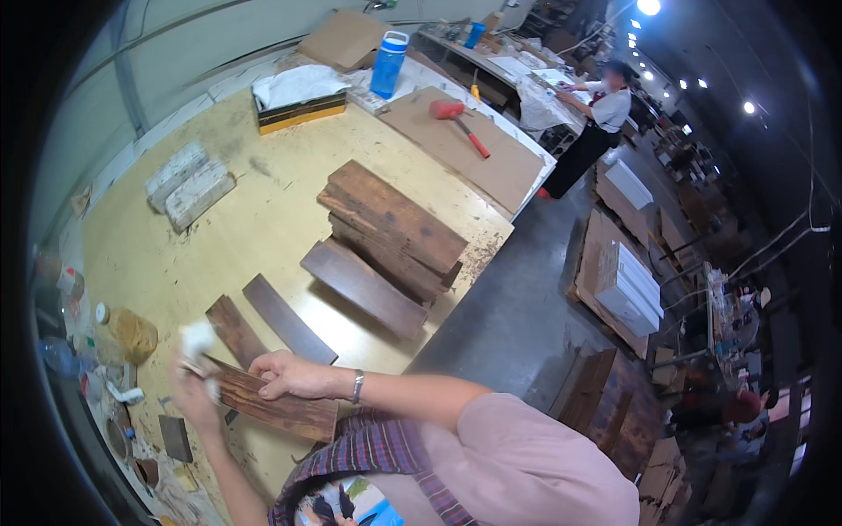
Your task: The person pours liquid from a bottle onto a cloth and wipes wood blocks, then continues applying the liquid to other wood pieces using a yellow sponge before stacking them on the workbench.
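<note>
A dark brown wooden board [289,409] with streaky grain is held tilted above the near edge of the table. My right hand [294,375], with a metal band on the wrist, is closed on the board's upper edge, thumb on its face. At the board's left end is my left hand [195,390], blurred, closed around a white cloth wad [196,340]. Just beyond lie a short brown board [237,330] and a smooth dark board [288,317]. Farther right is a stack of brown boards [395,215], with another dark board [364,287] leaning against its near side.
Two whitish blocks [200,195] rest at the left; a box topped with white cloth [301,98] stands at the back. Beyond are a blue bottle [388,66] and a red mallet [460,123]. Jars [127,331] line the left edge. A person [601,118] stands at another table.
</note>
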Demonstrator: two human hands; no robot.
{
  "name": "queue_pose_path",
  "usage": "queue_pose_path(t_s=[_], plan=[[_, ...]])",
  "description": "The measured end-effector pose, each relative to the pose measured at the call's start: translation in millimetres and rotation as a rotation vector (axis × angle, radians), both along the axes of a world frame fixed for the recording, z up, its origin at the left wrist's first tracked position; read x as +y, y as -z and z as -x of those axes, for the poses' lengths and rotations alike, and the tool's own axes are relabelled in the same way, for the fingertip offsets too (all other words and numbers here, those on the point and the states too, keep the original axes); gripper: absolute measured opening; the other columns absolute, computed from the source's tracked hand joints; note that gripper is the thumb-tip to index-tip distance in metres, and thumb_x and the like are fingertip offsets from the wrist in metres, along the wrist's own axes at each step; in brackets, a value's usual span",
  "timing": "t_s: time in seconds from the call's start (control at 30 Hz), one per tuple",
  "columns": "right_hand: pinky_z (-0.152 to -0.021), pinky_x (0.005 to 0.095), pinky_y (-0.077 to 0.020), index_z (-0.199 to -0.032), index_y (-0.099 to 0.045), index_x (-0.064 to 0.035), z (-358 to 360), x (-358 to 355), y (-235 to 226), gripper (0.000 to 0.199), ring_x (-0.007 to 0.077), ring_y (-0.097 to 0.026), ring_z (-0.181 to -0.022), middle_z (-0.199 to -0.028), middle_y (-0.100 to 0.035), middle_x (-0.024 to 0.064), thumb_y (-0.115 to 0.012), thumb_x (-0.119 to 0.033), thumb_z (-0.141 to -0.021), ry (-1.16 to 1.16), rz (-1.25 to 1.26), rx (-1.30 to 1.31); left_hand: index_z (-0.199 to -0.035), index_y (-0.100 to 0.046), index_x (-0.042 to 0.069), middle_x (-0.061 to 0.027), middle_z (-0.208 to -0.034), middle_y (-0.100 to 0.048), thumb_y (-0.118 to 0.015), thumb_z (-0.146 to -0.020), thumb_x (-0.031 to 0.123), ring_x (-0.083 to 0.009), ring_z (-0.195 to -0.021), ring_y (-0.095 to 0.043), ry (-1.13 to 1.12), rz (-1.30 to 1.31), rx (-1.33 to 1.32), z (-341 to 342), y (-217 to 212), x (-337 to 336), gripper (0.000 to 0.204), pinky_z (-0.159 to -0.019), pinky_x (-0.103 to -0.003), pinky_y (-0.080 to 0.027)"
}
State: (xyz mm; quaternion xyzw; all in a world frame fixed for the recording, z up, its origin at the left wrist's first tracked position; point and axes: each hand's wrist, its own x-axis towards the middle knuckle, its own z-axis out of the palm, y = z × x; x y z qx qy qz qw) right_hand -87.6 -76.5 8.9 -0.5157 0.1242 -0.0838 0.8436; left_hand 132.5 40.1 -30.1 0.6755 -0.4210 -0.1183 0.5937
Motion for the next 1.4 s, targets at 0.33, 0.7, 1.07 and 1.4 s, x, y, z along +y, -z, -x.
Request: queue_pose_path(t_s=[0.33, 0.7, 1.07, 1.4], plan=[[-0.085, 0.0507, -0.0578, -0.131, -0.040, -0.0097, 38.1, -27.2, -35.7, 0.039, 0.0405, -0.067, -0.099, -0.119, -0.061, 0.0175, -0.054, -0.008, -0.096, 0.328, -0.414, 0.002, -0.114, -0.067, 0.006, -0.0138, -0.116, -0.067, -0.073, -0.080, 0.016, -0.0279, -0.108, -0.061, -0.184, -0.357, -0.266, 12.3, -9.9, 78.5, 0.036, -0.094, -0.037, -0.047], [-0.095, 0.0341, -0.0513, -0.133, -0.049, -0.0012, 21.4, -29.3, -9.3, 0.041, 0.0199, -0.063, -0.108, -0.119, -0.064, 0.0095, -0.059, -0.009, -0.094, 0.274, -0.237, 0.084, -0.109, -0.067, 0.006, -0.0113, -0.113, -0.065, -0.074, -0.079, 0.018, -0.0331, -0.108, -0.058, -0.924, -0.673, -0.361, -54.6, 35.8, 199.1, 0.033, -0.092, -0.042, -0.046], [-0.091, 0.0297, -0.0512, -0.127, -0.054, 0.0020, -2.2, -20.4, -19.9, 0.036, 0.0154, -0.065, -0.100, -0.113, -0.067, 0.0093, -0.058, -0.005, -0.092, 0.392, -0.167, 0.141, -0.120, -0.063, 0.004, -0.0110, -0.110, -0.065, -0.075, -0.076, 0.006, -0.0228, -0.105, -0.062, -0.622, -0.079, 0.184, -29.2, 7.1, 181.4, 0.046, -0.089, -0.034, -0.049], [-0.087, 0.0291, -0.0519, -0.122, -0.054, 0.0052, -11.1, -15.8, -44.2, 0.030, 0.0155, -0.065, -0.096, -0.110, -0.068, 0.0114, -0.055, 0.001, -0.092, 0.267, 0.029, 0.091, -0.112, -0.062, 0.001, -0.0134, -0.102, -0.061, -0.077, -0.070, 0.002, -0.0301, -0.096, -0.061, -0.193, -0.005, -0.332, 66.0, -100.7, 6.2, 0.045, -0.084, -0.038, -0.049]])
